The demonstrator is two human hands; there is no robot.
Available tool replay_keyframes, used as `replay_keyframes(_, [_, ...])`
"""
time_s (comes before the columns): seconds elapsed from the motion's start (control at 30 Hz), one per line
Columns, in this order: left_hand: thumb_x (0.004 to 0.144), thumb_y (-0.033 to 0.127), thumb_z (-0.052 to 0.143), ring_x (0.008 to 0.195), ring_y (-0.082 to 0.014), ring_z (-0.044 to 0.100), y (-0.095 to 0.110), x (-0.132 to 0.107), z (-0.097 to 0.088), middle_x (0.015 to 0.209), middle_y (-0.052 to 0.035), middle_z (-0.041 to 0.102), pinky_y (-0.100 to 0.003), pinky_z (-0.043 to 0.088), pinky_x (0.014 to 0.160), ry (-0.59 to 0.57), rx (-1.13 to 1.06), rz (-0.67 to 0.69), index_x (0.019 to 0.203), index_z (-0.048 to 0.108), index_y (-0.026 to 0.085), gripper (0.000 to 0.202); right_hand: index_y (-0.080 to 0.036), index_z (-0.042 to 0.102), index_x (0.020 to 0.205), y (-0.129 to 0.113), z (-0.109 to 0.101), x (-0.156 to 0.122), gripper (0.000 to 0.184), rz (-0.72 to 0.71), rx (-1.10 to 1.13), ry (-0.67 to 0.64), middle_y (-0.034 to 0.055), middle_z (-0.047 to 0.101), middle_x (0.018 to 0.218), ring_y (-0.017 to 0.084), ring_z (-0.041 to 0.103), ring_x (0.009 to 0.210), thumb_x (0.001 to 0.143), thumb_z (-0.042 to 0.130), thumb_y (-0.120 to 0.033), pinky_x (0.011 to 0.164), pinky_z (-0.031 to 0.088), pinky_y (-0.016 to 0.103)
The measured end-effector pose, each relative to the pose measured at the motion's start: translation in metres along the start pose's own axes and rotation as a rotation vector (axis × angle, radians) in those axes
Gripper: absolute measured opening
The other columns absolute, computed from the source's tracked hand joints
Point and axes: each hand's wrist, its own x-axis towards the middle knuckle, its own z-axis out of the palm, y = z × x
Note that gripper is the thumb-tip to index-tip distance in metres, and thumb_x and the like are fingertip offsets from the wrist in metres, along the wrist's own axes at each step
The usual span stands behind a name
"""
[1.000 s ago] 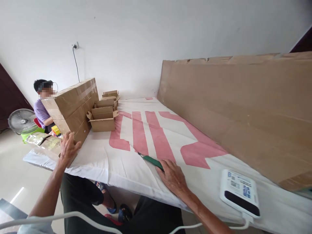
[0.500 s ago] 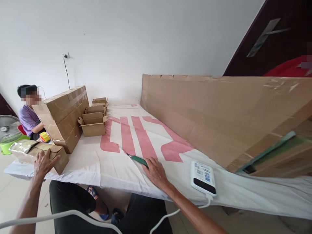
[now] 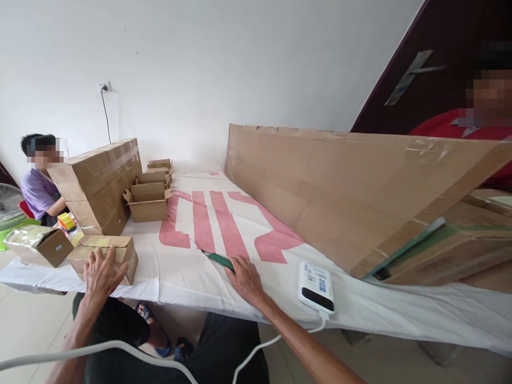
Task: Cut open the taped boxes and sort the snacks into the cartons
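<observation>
My left hand [image 3: 100, 274] lies with fingers spread on the near side of a small brown cardboard box [image 3: 120, 250] at the table's front left edge. My right hand [image 3: 248, 277] rests flat on the white cloth with red marks [image 3: 192, 266], its fingertips on the handle of a green-handled cutter [image 3: 218, 259] that points away to the left. Whether the fingers grip the handle I cannot make out.
A second small box [image 3: 44, 244] topped with shiny film lies left of the first. Stacked cartons [image 3: 100, 184] and several open small boxes [image 3: 149, 200] stand behind. A long cardboard sheet [image 3: 340, 186] leans at right. A white device with cable [image 3: 316, 285] lies near the edge. One person sits far left, another at right.
The camera has turned right, bringing a person in red into view. The small box under my left hand has come nearer along the front edge. My right hand stays on the cutter.
</observation>
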Motion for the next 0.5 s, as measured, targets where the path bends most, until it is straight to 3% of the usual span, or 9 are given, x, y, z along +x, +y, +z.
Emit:
replay_keyframes(0.1, [0.097,0.055,0.065,0.138,-0.0474,0.051,0.02,-0.008,-0.005,0.153,-0.0272,0.057,-0.061,0.049,0.106,-0.008,-0.046,0.092,0.151,0.064,0.019,0.064,-0.02,0.067,0.115,0.0,0.0,0.0,0.016,-0.007,0.006,0.007,0.0106,0.071,0.113,0.028,0.063,0.108,0.102,0.059,-0.025,0.091,0.047,0.038])
replay_keyframes(0.17, [0.096,0.054,0.068,0.137,-0.0445,0.054,0.019,-0.007,-0.008,0.153,-0.0225,0.061,-0.059,0.049,0.108,-0.012,-0.13,0.147,0.148,0.065,0.024,0.061,-0.02,0.067,0.115,0.0,-0.001,0.001,0.017,-0.008,0.006,0.014,0.0104,0.071,0.113,0.028,0.063,0.109,0.101,0.06,-0.024,0.091,0.047,0.037])
replay_keyframes(0.23, [0.097,0.053,0.066,0.137,-0.041,0.058,0.004,0.002,-0.009,0.154,-0.0179,0.063,-0.056,0.051,0.111,0.025,-0.236,0.142,0.148,0.065,0.027,0.057,-0.02,0.068,0.114,0.0,-0.001,0.001,0.016,-0.005,0.0,0.014,0.0101,0.071,0.113,0.028,0.063,0.109,0.1,0.06,-0.023,0.091,0.047,0.037])
replay_keyframes(0.33, [0.1,0.054,0.057,0.139,-0.0423,0.059,-0.033,0.027,-0.008,0.155,-0.0188,0.063,-0.056,0.051,0.114,0.145,-0.324,-0.027,0.145,0.066,0.022,0.057,-0.021,0.068,0.116,-0.001,0.0,0.002,0.017,0.003,-0.008,0.014,0.01,0.071,0.114,0.028,0.063,0.109,0.1,0.06,-0.024,0.091,0.047,0.037])
replay_keyframes(0.4, [0.096,0.057,0.057,0.138,-0.044,0.062,-0.057,0.044,-0.003,0.147,-0.0204,0.068,-0.057,0.051,0.115,0.072,-0.407,-0.151,0.142,0.068,0.018,0.061,-0.02,0.067,0.117,-0.002,-0.001,0.003,0.019,0.01,-0.006,0.013,0.0099,0.071,0.114,0.028,0.063,0.11,0.1,0.06,-0.024,0.092,0.047,0.037])
replay_keyframes(0.5, [0.089,0.063,0.061,0.132,-0.0417,0.068,-0.079,0.06,0.012,0.137,-0.0183,0.074,-0.051,0.057,0.11,-0.087,-0.618,-0.254,0.145,0.066,0.016,0.073,-0.02,0.067,0.118,-0.003,-0.001,0.004,0.018,0.018,0.001,0.003,0.0096,0.071,0.115,0.027,0.063,0.11,0.1,0.06,-0.023,0.093,0.046,0.036])
